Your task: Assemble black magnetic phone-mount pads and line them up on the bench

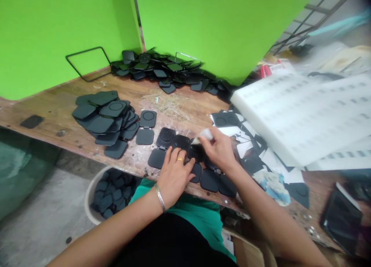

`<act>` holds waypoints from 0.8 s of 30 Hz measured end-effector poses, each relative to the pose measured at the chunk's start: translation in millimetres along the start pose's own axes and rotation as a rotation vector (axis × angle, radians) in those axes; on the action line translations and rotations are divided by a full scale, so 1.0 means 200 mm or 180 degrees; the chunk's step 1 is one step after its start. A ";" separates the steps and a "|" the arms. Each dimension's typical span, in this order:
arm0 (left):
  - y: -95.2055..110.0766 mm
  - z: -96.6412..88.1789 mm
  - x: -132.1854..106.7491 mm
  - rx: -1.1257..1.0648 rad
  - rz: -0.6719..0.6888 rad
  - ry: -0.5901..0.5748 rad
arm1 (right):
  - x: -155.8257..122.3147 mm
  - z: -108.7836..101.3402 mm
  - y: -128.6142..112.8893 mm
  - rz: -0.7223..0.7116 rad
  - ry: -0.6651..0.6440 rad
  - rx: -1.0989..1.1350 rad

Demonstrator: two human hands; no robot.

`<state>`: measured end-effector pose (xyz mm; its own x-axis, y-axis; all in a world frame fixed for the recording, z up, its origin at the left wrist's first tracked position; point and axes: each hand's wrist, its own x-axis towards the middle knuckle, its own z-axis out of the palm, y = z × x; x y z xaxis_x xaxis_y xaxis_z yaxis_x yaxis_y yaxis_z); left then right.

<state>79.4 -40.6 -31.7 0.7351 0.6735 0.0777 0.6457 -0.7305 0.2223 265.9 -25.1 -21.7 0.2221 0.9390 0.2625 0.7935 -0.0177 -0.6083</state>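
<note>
My right hand (217, 149) is closed round a small white squeeze bottle (205, 135). Its narrow tip points down at the textured inner face of a black square panel (195, 152). My left hand (177, 170) lies with fingers spread over neighbouring panels in the same row, steadying nothing I can see gripped. These are hinged pairs of rounded black squares, laid open flat along the table edge; one pair (166, 137) at the row's left shows raised ring ridges. Farther left, a separate hinged pair (147, 119) has a smooth face with a circle. Both hands partly hide the row.
A stack of finished-looking black panels (100, 124) stands left; a larger heap (162, 72) lines the green partition (217, 27). On the right are paper scraps (245, 149), a white foam tray (313, 116), a stained cloth (274, 187) and a phone (342, 216). A bucket (88, 199) of black pieces sits below.
</note>
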 end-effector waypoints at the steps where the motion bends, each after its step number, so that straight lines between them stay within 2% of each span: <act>1: 0.00 0.00 0.00 0.0013 0.0008 0.0002 | 0.02 0.01 0.01 -0.0015 0.0060 -0.0058; 5: 0.00 0.00 -0.01 0.0041 0.0010 0.0006 | 0.04 -0.03 0.05 0.0027 0.0079 -0.0238; 9: 0.00 0.00 0.00 0.0034 0.0019 0.0044 | -0.04 -0.12 0.08 0.0236 0.0078 -0.0343; 14: 0.01 0.01 0.00 -0.0118 -0.0063 0.0171 | -0.11 -0.16 0.10 0.0798 0.0091 0.0209; 17: 0.01 0.00 -0.01 -0.0288 -0.0073 0.0362 | -0.10 -0.13 0.11 0.1123 0.0169 0.0935; 19: -0.02 -0.02 -0.03 -0.0339 -0.0111 0.0466 | -0.07 -0.09 0.10 0.1176 0.0154 0.1337; 24: -0.10 -0.03 -0.09 -0.0230 -0.0419 0.0442 | 0.02 0.03 0.04 0.0939 0.0193 0.1396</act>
<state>52.2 -38.2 -30.7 0.6065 0.7755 0.1756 0.7143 -0.6284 0.3081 268.7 -18.9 -30.3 0.4429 0.8940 0.0678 0.3837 -0.1207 -0.9155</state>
